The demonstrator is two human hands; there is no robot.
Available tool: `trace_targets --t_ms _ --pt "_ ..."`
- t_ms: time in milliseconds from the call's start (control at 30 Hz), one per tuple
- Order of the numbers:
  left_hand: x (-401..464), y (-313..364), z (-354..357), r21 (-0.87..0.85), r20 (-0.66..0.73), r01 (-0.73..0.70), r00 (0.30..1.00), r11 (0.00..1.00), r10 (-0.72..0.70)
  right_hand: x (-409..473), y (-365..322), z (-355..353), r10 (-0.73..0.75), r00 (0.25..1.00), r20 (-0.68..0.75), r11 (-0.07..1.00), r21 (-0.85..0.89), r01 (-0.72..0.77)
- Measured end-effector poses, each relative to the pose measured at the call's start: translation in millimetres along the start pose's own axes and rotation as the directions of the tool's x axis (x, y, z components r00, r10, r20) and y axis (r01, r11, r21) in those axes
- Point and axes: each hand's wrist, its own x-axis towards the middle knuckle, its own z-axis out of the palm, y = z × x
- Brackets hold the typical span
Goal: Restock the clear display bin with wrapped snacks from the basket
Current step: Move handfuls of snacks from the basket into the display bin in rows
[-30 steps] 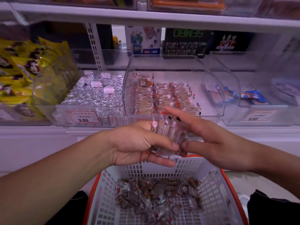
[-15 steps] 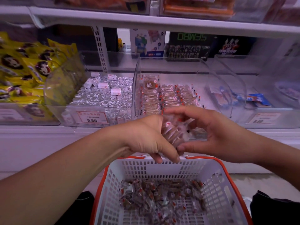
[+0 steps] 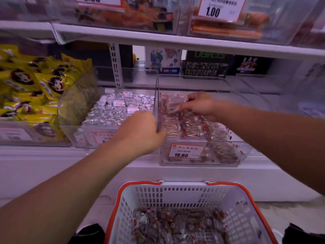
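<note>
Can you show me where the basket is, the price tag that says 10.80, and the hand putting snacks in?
basket (image 3: 175,191): head view, white back wall.
10.80 price tag (image 3: 186,151): head view, middle.
right hand (image 3: 202,107): head view, back of hand.

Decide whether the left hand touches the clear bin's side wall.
Touching. The head view shows the left hand gripping the clear bin's side wall, fingers curled over its edge.

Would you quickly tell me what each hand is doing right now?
Left hand: grips the clear bin's side wall.
Right hand: holds wrapped snacks inside the bin.
</note>
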Motion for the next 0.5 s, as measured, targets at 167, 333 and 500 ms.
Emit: trace_targets --t_ms 167,333,500 --pt "9 -6 7 -0.020 0.006 -0.069 0.998 0.997 0.069 42 7 27 -0.089 0.992 -0.084 0.991 -0.104 0.080" --pt "9 -8 8 0.005 -0.012 -0.100 0.995 0.995 0.100 46 17 26 -0.164 0.974 -0.157 0.964 -0.234 0.125" --pt "8 -8 7 -0.036 0.005 -0.099 0.995 0.994 0.099 45 22 30 -0.401 0.910 -0.108 0.741 -0.623 0.253"
